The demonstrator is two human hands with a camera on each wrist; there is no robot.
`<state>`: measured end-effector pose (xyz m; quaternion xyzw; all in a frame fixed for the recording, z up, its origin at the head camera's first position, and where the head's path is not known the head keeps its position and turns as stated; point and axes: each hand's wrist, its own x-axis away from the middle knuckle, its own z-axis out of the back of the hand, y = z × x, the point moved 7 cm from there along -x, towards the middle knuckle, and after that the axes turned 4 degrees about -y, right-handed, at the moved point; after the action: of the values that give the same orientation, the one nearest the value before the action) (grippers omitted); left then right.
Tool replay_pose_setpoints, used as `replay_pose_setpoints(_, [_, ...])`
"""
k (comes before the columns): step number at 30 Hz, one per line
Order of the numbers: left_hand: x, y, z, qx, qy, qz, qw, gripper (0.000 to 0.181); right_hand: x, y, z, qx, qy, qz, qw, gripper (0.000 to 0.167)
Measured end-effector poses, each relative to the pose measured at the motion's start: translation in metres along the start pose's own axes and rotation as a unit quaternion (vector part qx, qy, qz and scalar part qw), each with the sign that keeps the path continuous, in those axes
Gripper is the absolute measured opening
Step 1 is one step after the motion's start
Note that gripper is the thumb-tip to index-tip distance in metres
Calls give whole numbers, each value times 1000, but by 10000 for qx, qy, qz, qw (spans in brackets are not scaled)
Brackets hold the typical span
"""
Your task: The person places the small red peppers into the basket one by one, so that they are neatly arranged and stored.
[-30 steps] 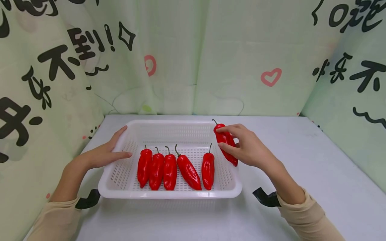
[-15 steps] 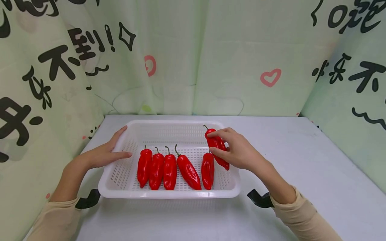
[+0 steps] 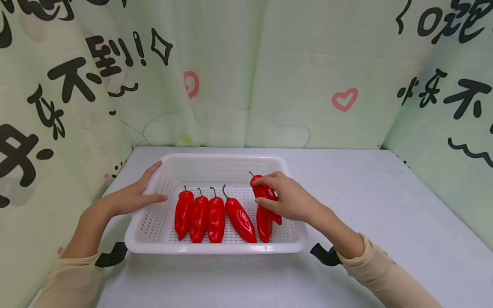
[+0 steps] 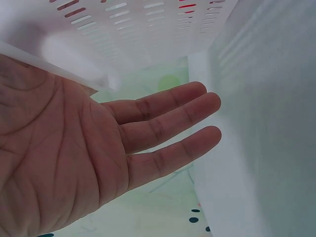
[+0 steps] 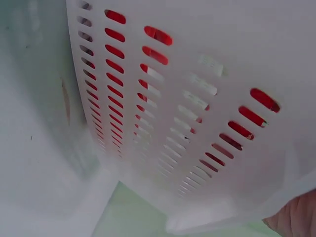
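My right hand (image 3: 290,199) pinches a red pepper (image 3: 259,190) between thumb and fingers, above the right part of a white perforated plastic basket (image 3: 215,249). The held pepper slants, stem to the upper left, and partly covers another red pepper (image 3: 263,226) lying in the basket. To its left several more peppers (image 3: 199,220) lie side by side, stems away from me. At the basket's left rim rests my left hand (image 3: 125,200), thumb over the edge. Its other fingers (image 4: 168,126) extend straight outside the wall in the left wrist view.
The basket stands on a white table (image 3: 366,192). Pale green curtains (image 3: 292,77) with black lettering and pink hearts enclose the back and sides. Through the basket's slotted side (image 5: 163,133), red peppers show in the right wrist view.
My right hand has carried its pepper left and towards me, from over the basket's right rim to above the rightmost lying pepper. My left hand has stayed in place.
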<state>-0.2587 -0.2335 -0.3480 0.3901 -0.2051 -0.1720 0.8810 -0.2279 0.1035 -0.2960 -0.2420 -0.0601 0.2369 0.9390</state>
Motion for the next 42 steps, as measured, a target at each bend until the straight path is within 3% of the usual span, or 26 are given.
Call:
replay_pose_setpoints(10, [-1, -4, -1, 68, 49, -5, 10000, 110, -9, 0, -23, -5, -402, -265, 9988, 46])
replay_pose_setpoints(17, [-2, -5, -1, 65, 44, -2, 10000, 109, -10, -2, -30, 105, -578, -111, 9982, 45])
replay_pose_setpoints(32, [-1, -3, 0, 29, 48, -39, 10000, 109, -2, 0, -19, -305, -127, -138, 9994, 44])
replay_pose_setpoints(42, [-1, -4, 1, -84, 22, 32, 10000, 106, 9, 0, -10, -431, 223, 276, 9984, 39])
